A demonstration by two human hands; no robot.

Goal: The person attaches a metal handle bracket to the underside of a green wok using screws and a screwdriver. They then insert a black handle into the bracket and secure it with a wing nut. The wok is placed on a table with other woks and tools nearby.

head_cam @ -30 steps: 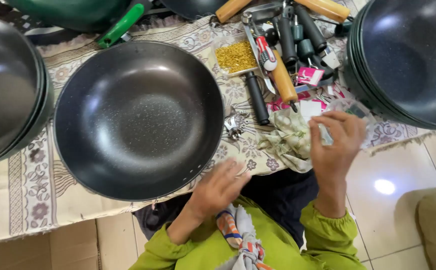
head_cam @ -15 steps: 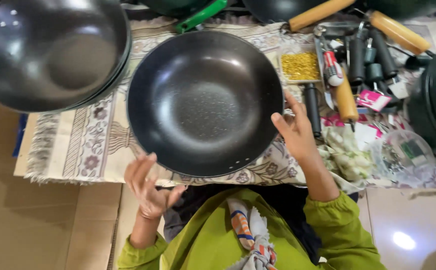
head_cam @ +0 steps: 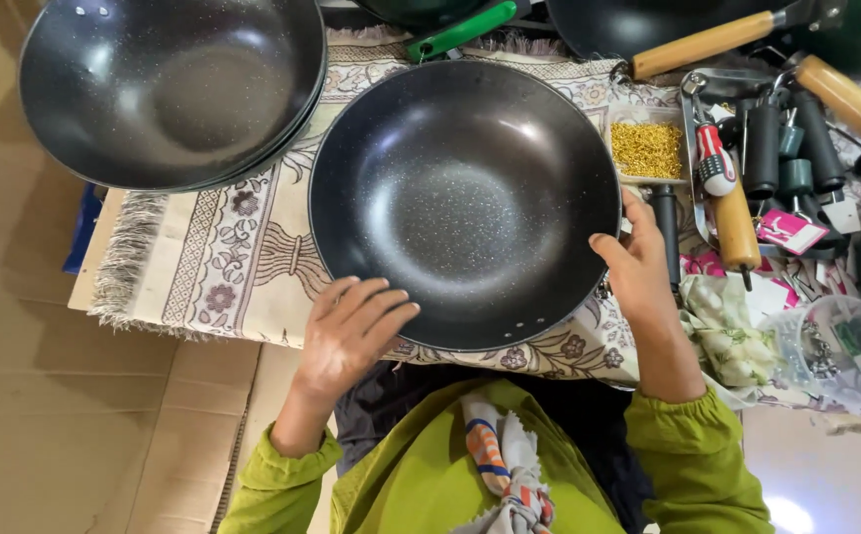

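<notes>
We hold the black pan [head_cam: 465, 203], lying mouth-up on the patterned cloth [head_cam: 213, 257], by both sides, left hand [head_cam: 346, 336] with fingers together on its near rim, right hand [head_cam: 640, 272] curled round its right edge, which steadies it.

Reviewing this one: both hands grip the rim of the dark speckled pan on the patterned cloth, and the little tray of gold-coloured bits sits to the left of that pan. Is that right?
Not quite. In the head view the tray of gold-coloured bits sits to the right of the dark speckled pan, not the left. The rest holds: the left hand and right hand both grip the pan's rim, and it lies on the patterned cloth.
</notes>
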